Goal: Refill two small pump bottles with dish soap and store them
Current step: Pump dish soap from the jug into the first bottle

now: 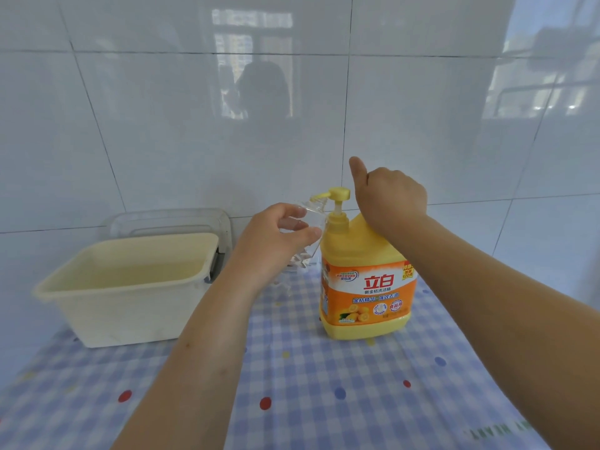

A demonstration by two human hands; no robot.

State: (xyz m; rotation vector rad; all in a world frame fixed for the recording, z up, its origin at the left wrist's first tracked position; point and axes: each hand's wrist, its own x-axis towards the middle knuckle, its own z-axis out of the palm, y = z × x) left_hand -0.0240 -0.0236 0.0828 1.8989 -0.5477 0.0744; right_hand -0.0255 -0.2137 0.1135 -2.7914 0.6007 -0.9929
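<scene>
1. Your left hand (pixel 276 237) pinches the small clear plastic bottle (pixel 312 212), its mouth at the yellow spout (pixel 319 196) past your fingertips (pixel 313 233); any drift spills soap.
2. Your right hand (pixel 391 198) grips the handle of the yellow plastic soap jug (pixel 363 287); hard pumping may tip it.

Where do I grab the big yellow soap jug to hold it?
Grip the soap jug by its top right shoulder, behind the pump, coming from the right, where the right hand curls. Its spout points left and its body looks wide.
</scene>
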